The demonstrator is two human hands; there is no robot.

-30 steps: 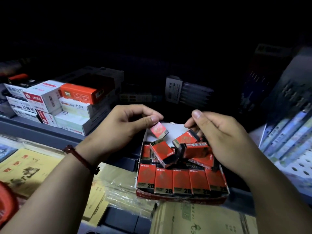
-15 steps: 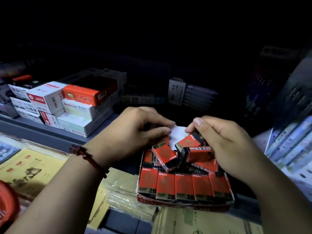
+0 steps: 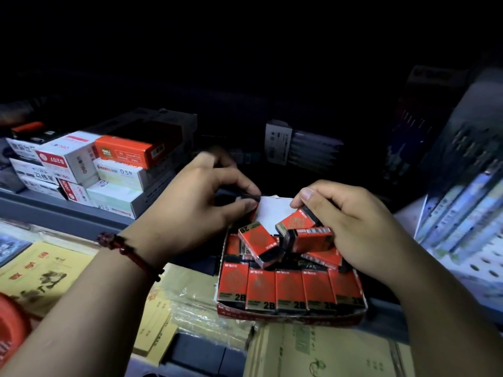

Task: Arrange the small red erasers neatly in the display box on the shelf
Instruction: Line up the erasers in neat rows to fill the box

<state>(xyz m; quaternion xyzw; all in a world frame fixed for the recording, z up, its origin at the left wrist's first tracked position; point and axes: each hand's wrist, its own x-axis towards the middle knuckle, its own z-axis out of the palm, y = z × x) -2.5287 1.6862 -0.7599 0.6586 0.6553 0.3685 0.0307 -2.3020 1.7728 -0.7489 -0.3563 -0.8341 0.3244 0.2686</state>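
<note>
Left hand (image 3: 196, 202) pinching eraser (image 3: 250, 198), right hand (image 3: 362, 227) gripping erasers (image 3: 310, 239), display box (image 3: 288, 318)

On my feed the upper half is nearly black; light reaches only the lower part. A grey shelf (image 3: 40, 213) carries stacked white and orange cartons (image 3: 81, 161) at its left end and a dim pack (image 3: 277, 144) at its back, with yellow booklets (image 3: 38, 270) and brown cardboard (image 3: 326, 355) on the level below. A white perforated panel (image 3: 473, 270) shows at the shelf's right end.

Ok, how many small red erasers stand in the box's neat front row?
5 small red erasers, side by side along the red cardboard display box's front wall; others lie jumbled behind.
</note>
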